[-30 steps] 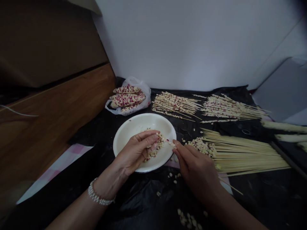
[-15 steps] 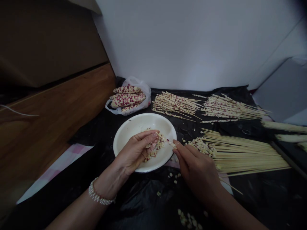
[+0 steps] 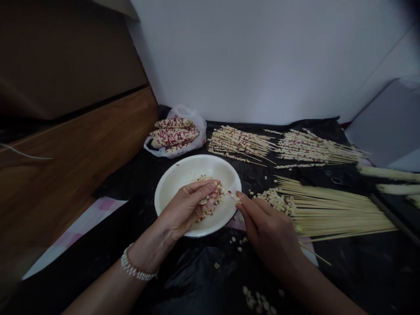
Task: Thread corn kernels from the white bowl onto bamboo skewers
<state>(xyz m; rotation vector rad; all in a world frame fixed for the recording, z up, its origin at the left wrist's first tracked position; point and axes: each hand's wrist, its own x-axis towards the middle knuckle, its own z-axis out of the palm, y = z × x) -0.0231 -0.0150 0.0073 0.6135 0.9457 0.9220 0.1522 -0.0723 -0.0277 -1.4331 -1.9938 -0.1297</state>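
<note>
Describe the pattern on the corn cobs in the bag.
Corn cobs: cream, red-flecked kernels; head view.

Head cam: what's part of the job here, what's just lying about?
Job: left hand cupping corn kernels; right hand pinching a bamboo skewer; white plate; bare skewers; threaded skewers; speckled corn cobs.

Lying about: spilled kernels; black plastic sheet; bead bracelet; wooden panel.

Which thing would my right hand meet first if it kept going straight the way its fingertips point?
Probably the corn kernels heaped on the white plate against the left hand; the right hand reaches over the plate's rim, though depth is hard to judge from this view.
</note>
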